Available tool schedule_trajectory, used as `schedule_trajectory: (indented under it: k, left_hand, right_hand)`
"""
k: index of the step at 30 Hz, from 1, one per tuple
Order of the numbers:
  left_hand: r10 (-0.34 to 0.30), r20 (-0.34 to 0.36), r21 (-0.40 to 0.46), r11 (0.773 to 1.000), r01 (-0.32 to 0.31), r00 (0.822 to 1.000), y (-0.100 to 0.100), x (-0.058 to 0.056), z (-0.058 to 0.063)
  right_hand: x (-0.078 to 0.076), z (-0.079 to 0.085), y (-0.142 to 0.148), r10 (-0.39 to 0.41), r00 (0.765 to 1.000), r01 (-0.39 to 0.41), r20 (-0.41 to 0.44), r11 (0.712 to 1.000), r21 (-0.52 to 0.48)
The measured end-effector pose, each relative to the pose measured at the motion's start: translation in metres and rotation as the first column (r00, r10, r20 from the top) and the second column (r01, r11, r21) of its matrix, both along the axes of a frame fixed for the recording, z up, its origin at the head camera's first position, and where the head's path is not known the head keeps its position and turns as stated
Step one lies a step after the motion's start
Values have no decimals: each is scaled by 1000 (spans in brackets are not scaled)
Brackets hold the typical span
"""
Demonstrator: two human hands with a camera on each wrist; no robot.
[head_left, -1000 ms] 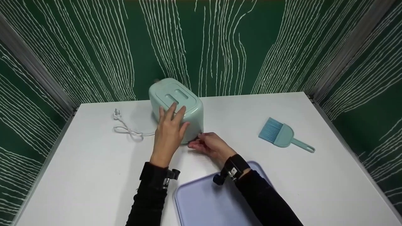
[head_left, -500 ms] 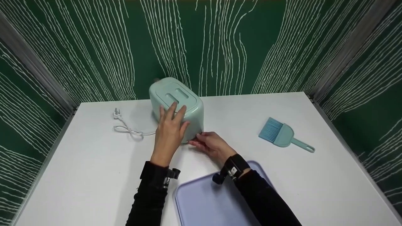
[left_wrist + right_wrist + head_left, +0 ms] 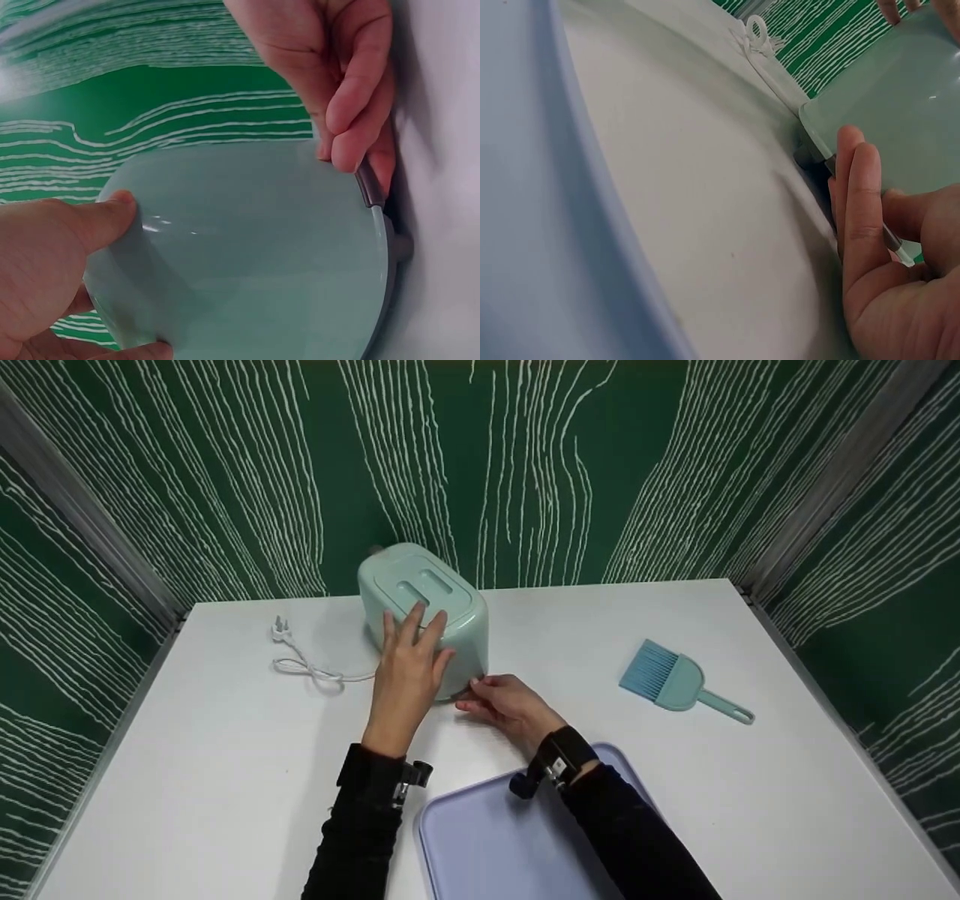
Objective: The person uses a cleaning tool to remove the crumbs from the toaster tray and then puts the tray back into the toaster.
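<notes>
A mint-green toaster (image 3: 424, 592) stands upright at the back of the white table, its lid with two slot-like recesses on top. My left hand (image 3: 403, 675) rests on its near top corner, fingers spread, thumb against the end face (image 3: 247, 247). Low on that end, my right hand (image 3: 514, 701) pinches the dark grey edge of what looks like a crumb tray (image 3: 367, 186) at the base. In the right wrist view, the thumb lies above this grey edge (image 3: 891, 238) and straight fingers lie below it. The rest of the grey piece is hidden.
A white cord (image 3: 322, 676) with a plug (image 3: 280, 630) lies left of the toaster. A lilac tray (image 3: 487, 840) sits at the front under the right forearm. A teal brush (image 3: 679, 682) lies to the right. Green, white-lined walls (image 3: 517, 472) enclose the back and sides.
The head view has shifted very slightly. The right hand's lower fingertips sit a touch farther right; both hands otherwise keep their places on the toaster.
</notes>
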State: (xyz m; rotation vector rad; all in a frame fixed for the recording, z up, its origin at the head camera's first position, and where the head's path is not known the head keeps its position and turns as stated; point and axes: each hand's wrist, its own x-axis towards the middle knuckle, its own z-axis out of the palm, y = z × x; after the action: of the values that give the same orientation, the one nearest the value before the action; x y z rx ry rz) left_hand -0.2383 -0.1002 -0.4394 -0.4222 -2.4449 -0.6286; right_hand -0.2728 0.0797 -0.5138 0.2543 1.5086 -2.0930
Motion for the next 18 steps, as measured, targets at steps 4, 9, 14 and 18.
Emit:
schedule_trajectory:
  k: [4, 9, 14, 18]
  left_hand:
    - [-5, 12, 4, 1000, 5, 1000, 0, 0, 0]
    - [-10, 10, 14, 1000, 10, 1000, 0, 0, 0]
    - [-11, 6, 21, 1000, 11, 1000, 0, -1, 0]
    - [-20, -7, 11, 1000, 20, 1000, 0, -1, 0]
  right_hand:
    - [0, 0, 1, -2, 1000, 2, -3, 1000, 3]
    - [1, 0, 0, -10, 999, 12, -35, 998, 56]
    - [2, 0, 1, -17, 998, 25, -64, 993, 116]
    - [2, 2, 3, -10, 999, 18, -53, 987, 161]
